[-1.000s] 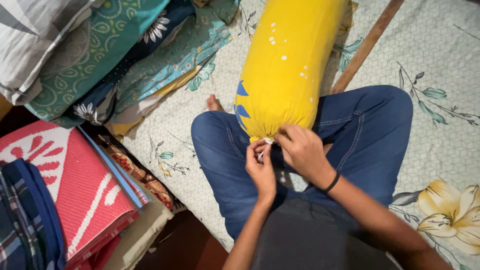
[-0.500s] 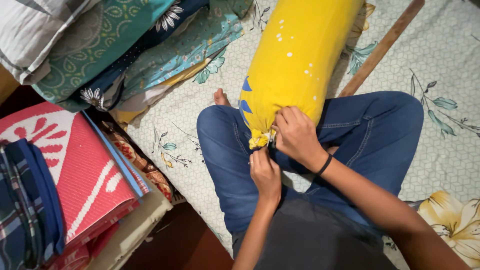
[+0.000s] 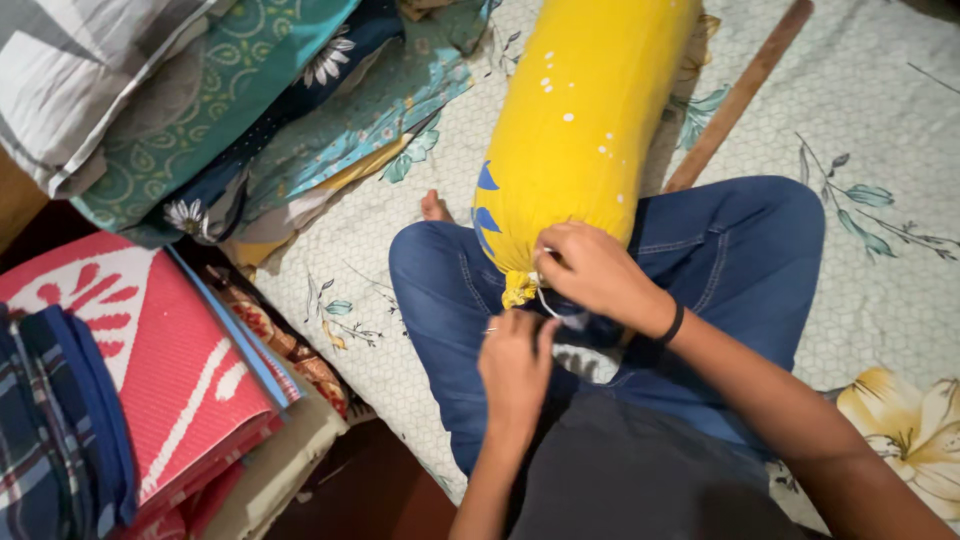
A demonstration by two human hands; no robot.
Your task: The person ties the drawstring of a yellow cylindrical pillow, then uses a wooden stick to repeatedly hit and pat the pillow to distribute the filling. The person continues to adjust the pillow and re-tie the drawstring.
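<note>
Here, with the yellow bolster [image 3: 580, 130] lying across the lap, near end gathered, keep the right hand [image 3: 595, 272] clamped on that bunched neck while the left hand [image 3: 515, 365], pinched shut on the white drawstring [image 3: 550, 307], pulls evenly toward the body.

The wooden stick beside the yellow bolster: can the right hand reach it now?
Probably not at once: the right hand grips the gathered end of the yellow bolster, and the wooden stick lies beyond the raised knee.

Matt yellow cloth bolster [image 3: 580, 130]; wood stick [image 3: 738, 97].
</note>
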